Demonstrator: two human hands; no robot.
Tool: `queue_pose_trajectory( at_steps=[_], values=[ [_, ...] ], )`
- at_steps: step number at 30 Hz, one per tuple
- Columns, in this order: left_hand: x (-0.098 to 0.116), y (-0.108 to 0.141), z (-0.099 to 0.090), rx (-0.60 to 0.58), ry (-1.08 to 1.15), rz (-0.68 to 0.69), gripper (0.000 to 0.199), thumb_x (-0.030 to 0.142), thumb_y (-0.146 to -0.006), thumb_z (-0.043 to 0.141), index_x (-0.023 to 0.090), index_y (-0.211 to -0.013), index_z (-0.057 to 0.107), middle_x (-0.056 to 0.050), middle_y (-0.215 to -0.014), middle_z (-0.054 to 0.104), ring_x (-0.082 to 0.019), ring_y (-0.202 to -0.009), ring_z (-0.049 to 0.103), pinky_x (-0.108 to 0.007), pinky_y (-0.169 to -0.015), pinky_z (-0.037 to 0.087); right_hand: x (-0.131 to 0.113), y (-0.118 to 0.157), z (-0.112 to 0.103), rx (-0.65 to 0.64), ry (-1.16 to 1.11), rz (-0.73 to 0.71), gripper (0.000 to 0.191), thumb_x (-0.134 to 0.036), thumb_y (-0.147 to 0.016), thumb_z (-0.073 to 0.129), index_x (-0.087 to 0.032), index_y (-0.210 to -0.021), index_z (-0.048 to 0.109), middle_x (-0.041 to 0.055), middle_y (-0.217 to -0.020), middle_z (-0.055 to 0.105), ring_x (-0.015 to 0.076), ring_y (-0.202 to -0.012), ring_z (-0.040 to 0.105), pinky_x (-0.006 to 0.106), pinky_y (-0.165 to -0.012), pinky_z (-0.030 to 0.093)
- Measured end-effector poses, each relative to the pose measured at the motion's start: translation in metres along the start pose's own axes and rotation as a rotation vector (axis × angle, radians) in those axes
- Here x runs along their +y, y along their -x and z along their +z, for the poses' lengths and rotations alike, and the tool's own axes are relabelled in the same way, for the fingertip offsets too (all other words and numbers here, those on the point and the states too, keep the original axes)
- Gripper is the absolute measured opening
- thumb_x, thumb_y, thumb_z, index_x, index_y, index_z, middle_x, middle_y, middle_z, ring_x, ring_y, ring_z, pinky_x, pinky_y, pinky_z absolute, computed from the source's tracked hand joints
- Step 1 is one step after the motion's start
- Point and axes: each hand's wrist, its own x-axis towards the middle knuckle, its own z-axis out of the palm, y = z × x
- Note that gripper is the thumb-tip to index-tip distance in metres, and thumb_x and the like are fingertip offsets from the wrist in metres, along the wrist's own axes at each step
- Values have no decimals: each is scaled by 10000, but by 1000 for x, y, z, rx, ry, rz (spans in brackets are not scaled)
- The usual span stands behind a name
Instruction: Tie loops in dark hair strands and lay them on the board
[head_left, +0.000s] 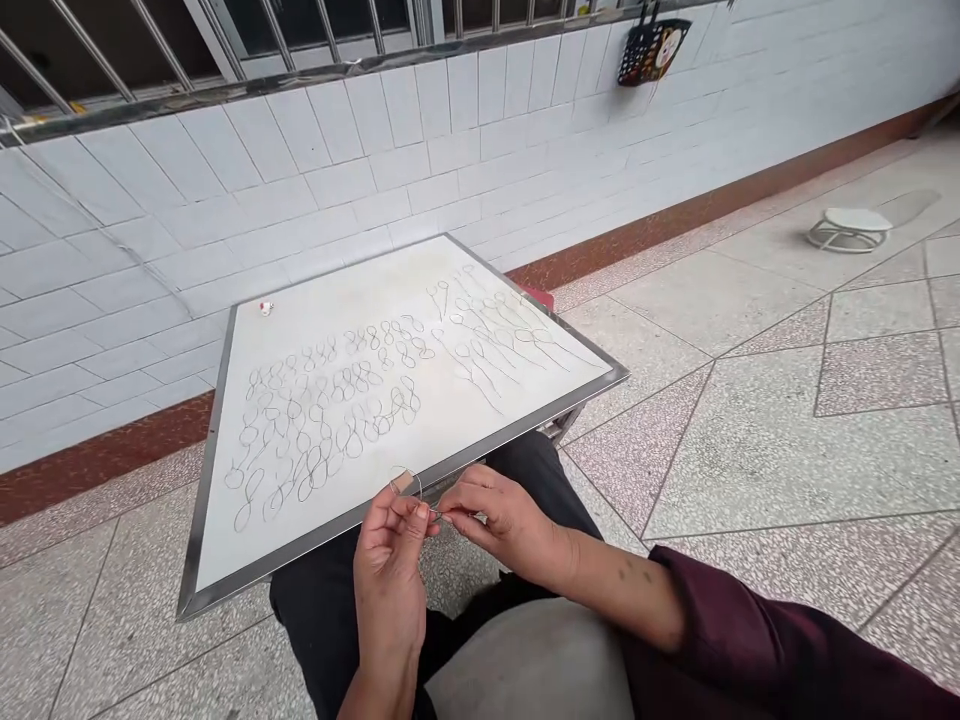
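A thin wire loop (419, 484) rises above my fingers at the near edge of the white table. My left hand (394, 565) pinches the wire between thumb and fingers, and a tan wrap shows on its index finger. Close beside it, my right hand (499, 515) is closed on the same wire, with the fingertips of both hands almost touching. Rows of figure-eight wire pieces (315, 460) lie on the left part of the white table (360, 285). Single-looped wires with long tails (487, 345) are spread on its right part.
A small white and red object (266, 308) sits at the table's far left corner. Behind stands a tiled wall (405, 170) with a barred window. A black basket (651, 52) hangs there. A low white stool (850, 229) is on the floor at the right.
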Motion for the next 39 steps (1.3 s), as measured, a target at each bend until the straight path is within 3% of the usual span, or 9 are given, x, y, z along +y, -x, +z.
queue_pose_trajectory(
  at_steps=[10,18,26,34,39],
  values=[
    [-1,0,2,2,5,-2,368,359,-712,856,217,-1041,771,-6,-868,668,-131,-766,601,-270,-767,521,1,1,-3,-34,201,-76,160,-221,-1016,529,-205,-971,682,41,-817,646,171,-757,554,282,-675,484],
    [-8,-4,-1,56,-50,0,404,406,-732,837,197,-1074,783,-34,-852,724,-150,-767,642,-304,-779,540,3,1,-2,-23,184,-87,155,-210,-1019,530,-199,-1002,684,45,-857,655,163,-765,551,279,-688,487],
    [-14,-13,3,107,84,-45,344,328,-654,891,167,-947,807,-49,-896,737,-127,-719,634,-288,-730,544,7,3,0,-36,250,-97,180,-182,-1026,492,-194,-1049,670,34,-792,631,171,-749,529,290,-676,484],
    [-17,-14,8,144,168,-65,294,286,-646,898,158,-891,799,-27,-811,713,-128,-732,636,-276,-748,542,12,4,4,-40,319,-141,231,-145,-1022,431,-181,-1076,653,38,-762,603,185,-710,499,313,-645,464],
    [-17,-14,12,175,145,-74,325,323,-644,895,164,-908,793,-23,-787,711,-142,-735,641,-306,-773,531,14,6,9,-27,278,-52,222,-184,-1028,444,-199,-1055,664,42,-784,619,184,-733,524,310,-670,475]
  ],
)
